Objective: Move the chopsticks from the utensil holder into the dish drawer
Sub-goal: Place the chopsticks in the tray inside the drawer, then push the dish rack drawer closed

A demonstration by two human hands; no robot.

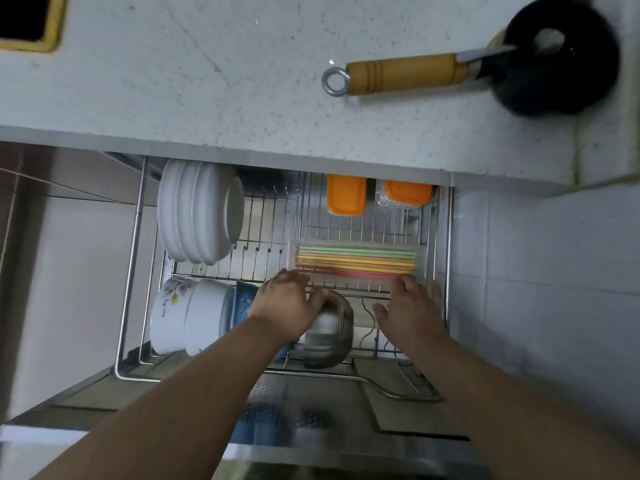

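Several coloured chopsticks (356,260), green, orange, yellow and pink, lie side by side in a clear plastic tray (421,263) on the wire rack of the open dish drawer (133,258). My left hand (287,304) is at the tray's near left corner, fingers spread, above a steel bowl (329,332). My right hand (410,308) is at the tray's near right corner, fingers apart. Neither hand visibly grips anything. The utensil holder is out of sight.
White plates (197,216) stand at the drawer's back left, white and blue bowls (194,315) at its front left. Two orange-lidded containers (346,199) sit at the back. A wooden-handled black pan (554,60) rests on the speckled countertop (207,81) above.
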